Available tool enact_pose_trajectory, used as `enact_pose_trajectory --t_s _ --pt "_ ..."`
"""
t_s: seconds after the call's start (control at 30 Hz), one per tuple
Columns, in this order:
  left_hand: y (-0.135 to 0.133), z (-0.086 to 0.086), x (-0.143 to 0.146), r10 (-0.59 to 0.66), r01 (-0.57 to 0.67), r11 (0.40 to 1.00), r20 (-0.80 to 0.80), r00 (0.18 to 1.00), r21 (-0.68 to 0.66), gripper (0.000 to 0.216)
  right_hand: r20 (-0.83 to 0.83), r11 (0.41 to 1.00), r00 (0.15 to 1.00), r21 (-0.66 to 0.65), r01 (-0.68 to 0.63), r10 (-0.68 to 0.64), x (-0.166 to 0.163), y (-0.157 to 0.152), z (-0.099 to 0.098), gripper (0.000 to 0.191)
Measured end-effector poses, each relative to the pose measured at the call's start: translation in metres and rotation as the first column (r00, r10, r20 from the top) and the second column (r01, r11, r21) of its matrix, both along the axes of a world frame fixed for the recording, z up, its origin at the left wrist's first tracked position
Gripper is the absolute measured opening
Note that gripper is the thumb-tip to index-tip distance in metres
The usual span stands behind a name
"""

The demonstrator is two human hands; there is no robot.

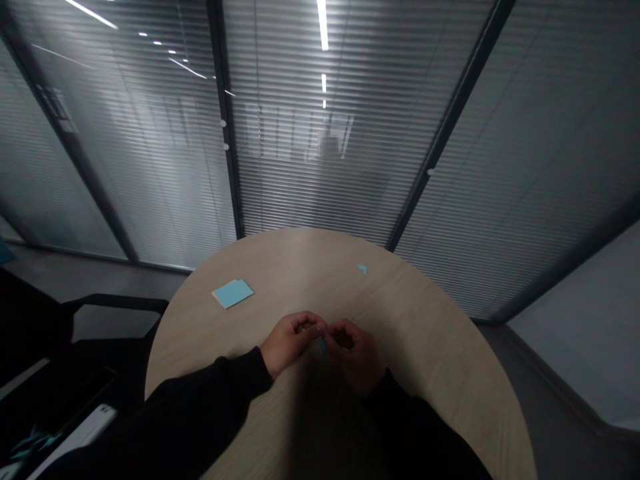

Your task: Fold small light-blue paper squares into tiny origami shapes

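My left hand (291,343) and my right hand (355,356) meet near the middle of a round light-wood table (305,261), their fingertips close together. Between them, a small piece of light blue paper (323,345) shows just below the fingers, and the fingers hide most of it. A pad of light blue sticky notes (233,293) lies flat to the left, well away from my left hand. Farther forward, a tiny blue paper scrap (361,268) rests on the tabletop. Dark sleeves cover both my forearms.
A black chair (115,304) stands beyond the table's left edge, with a white-edged object (75,433) low at the left. Glass walls with slatted blinds (310,173) rise behind the table. The grey floor (555,373) lies to the right.
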State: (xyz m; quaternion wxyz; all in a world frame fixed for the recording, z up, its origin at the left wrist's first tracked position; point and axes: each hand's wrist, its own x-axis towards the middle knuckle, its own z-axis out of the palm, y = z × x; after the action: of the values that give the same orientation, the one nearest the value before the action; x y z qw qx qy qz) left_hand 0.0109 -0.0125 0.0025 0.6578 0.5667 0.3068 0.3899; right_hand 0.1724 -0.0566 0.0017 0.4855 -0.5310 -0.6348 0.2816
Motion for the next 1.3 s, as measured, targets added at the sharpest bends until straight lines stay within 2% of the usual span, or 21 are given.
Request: enact_pose_trajectory --t_s 0.17,0.4,0.57,0.67,0.77,0.9,1.03,1.13,1.3 --pt "-0.003 0.000 0.000 0.009 -0.007 0.999 0.046 0.999 -0.046 0.036 0.024 1.000 1.000 0.011 -0.010 0.010 -0.001 0.000 0.000 0.021" --pt "-0.003 -0.002 0.000 0.009 -0.004 0.999 0.125 0.992 -0.037 0.035 -0.005 1.000 1.000 -0.003 -0.018 0.018 -0.003 -0.001 0.003 0.024" --pt "-0.002 0.000 0.002 0.014 -0.007 0.998 0.097 0.995 -0.064 0.041 -0.061 0.999 0.998 -0.041 -0.021 0.018 -0.001 0.001 0.001 0.029" --pt "0.001 -0.002 0.003 -0.047 0.050 0.998 0.095 0.994 -0.033 0.047 -0.154 0.997 0.988 -0.071 0.009 -0.019 0.002 0.004 0.000 0.031" --pt "0.004 -0.005 0.004 -0.092 0.093 0.996 0.038 0.995 -0.011 0.042 -0.205 0.995 0.978 -0.098 0.026 -0.046 0.003 0.005 0.002 0.031" --pt "0.004 -0.006 0.002 -0.030 0.030 0.999 -0.031 0.999 0.018 0.042 -0.232 0.994 0.973 -0.113 -0.005 -0.022 0.002 0.004 0.004 0.031" --pt "0.003 -0.004 0.001 0.004 -0.004 1.000 -0.047 0.999 0.014 0.043 -0.270 0.986 0.962 -0.143 -0.090 0.048 0.003 0.006 -0.001 0.031" --pt "0.003 -0.005 0.001 0.012 -0.010 1.000 -0.059 0.998 0.021 0.042 -0.259 0.982 0.964 -0.159 -0.097 0.053 0.006 0.007 -0.004 0.030" --pt "0.004 -0.009 0.002 0.032 -0.026 0.998 -0.105 0.994 0.061 0.043 -0.152 0.987 0.987 -0.144 -0.070 0.048 0.005 0.006 -0.002 0.027"
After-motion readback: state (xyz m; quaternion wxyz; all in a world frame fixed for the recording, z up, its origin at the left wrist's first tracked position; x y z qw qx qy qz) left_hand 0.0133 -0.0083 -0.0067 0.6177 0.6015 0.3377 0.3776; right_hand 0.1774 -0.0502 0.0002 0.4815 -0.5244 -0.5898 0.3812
